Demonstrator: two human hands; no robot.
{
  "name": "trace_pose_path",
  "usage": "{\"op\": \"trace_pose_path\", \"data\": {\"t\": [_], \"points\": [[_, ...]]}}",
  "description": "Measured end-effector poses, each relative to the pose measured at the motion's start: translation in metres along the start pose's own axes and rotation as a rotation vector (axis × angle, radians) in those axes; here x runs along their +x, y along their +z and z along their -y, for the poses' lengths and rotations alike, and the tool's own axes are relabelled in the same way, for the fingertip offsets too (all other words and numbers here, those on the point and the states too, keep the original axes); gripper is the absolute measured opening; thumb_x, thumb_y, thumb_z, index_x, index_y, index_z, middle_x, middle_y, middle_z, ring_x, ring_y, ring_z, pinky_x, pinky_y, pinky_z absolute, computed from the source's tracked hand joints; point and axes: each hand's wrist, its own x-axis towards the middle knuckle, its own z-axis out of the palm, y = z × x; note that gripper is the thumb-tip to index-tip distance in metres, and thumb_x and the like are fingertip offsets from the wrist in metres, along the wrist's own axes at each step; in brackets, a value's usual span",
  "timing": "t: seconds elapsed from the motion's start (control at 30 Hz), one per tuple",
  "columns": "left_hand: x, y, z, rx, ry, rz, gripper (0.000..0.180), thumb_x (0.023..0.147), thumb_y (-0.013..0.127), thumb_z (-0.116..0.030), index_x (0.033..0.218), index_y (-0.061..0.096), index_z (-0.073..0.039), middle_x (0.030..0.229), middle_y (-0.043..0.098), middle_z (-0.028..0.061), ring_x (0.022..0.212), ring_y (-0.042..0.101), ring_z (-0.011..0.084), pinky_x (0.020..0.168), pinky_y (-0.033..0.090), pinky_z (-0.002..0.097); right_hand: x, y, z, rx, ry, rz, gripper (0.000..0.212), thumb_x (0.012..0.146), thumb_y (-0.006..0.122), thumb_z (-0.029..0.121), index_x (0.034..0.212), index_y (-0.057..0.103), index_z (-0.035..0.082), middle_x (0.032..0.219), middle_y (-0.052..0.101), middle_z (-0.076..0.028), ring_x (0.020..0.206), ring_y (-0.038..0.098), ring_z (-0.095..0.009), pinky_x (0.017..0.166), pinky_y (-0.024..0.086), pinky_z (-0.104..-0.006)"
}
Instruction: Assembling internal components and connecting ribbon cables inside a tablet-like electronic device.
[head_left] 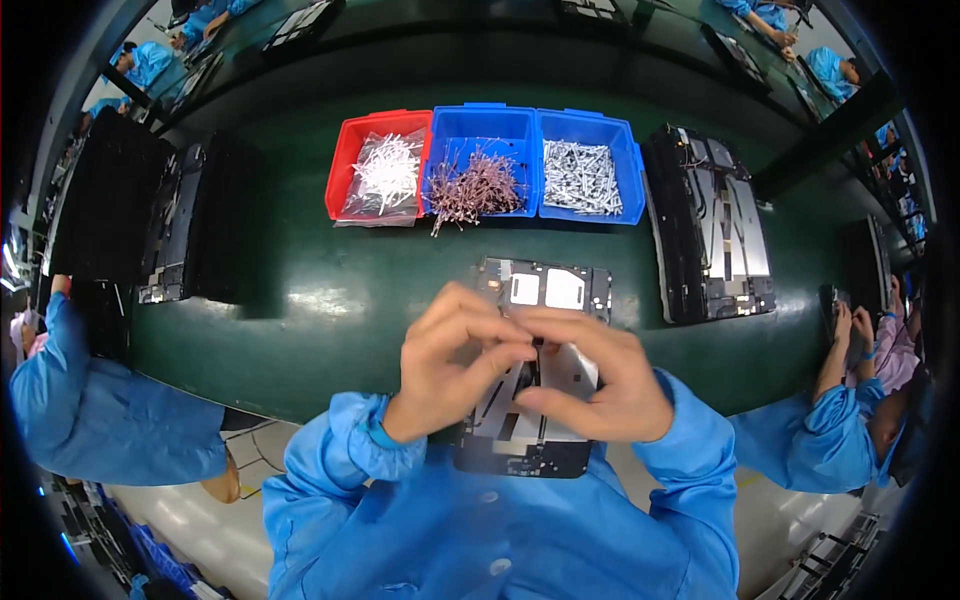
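Note:
An opened tablet (573, 420), its inner side up, lies upright before me at the table's front edge. It has a dark frame, silvery plates and two white patches near its far end. Over its middle, my left hand (455, 365) has thumb and index tips close together, closed on something too small to make out. My right hand (605, 385) reaches in from the other side, its index finger stretched to the left fingertips and its thumb apart, low over the tablet. A small dark spot shows between the hands. Both hands are slightly blurred and cover the tablet's centre.
Beyond the tablet stand a red bin (345, 160) of white sticks, a blue bin (485, 118) of thin brownish wire pieces and another blue bin (630, 175) of grey-white pieces. Stacked tablets (715, 230) lie right, more dark panels (180, 220) left. Co-workers sit on both sides.

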Motion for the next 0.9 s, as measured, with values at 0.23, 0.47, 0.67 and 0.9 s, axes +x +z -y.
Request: {"op": "trace_pose_path", "data": {"t": [0.23,0.47,0.67,0.9], "points": [[-0.026,-0.022,0.004,0.185,0.042,-0.024,0.020,0.076,0.086,-0.003,0.093,0.075,-0.005,0.086,0.064,0.0068,0.077,0.059,0.0207,0.067,0.046,0.0322,-0.003,0.027,-0.012,-0.150,-0.057,-0.104,0.021,0.083,0.079,-0.002,0.103,0.074,0.000,0.086,0.072,-0.011,0.071,0.071,-0.022,0.061,0.056,-0.0302],[-0.027,-0.025,0.004,0.566,0.168,0.016,0.028,0.069,0.088,-0.003,0.093,0.074,-0.008,0.087,0.058,0.0055,0.076,0.056,0.0225,0.065,0.046,0.0339,-0.001,0.036,-0.019,-0.343,-0.142,-0.149,0.017,0.079,0.078,-0.004,0.095,0.074,-0.001,0.082,0.070,-0.009,0.062,0.068,-0.018,0.055,0.056,-0.0289],[-0.023,-0.025,0.012,0.772,0.046,0.075,0.029,0.076,0.085,-0.012,0.102,0.074,-0.008,0.090,0.056,0.0069,0.077,0.057,0.0225,0.061,0.047,0.0310,0.010,0.041,-0.045,-0.278,-0.055,-0.125,0.014,0.081,0.076,-0.003,0.095,0.072,-0.001,0.082,0.066,-0.010,0.062,0.065,-0.018,0.056,0.052,-0.0306],[-0.010,-0.043,0.025,-0.066,-0.861,0.085,0.030,0.100,0.065,-0.013,0.126,0.061,0.001,0.098,0.070,0.0071,0.064,0.058,0.0072,0.050,0.049,0.0249,0.021,0.047,-0.065,-0.230,0.066,-0.113,0.010,0.086,0.073,0.001,0.096,0.071,0.000,0.079,0.061,-0.009,0.060,0.062,-0.017,0.054,0.049,-0.0306]]}}
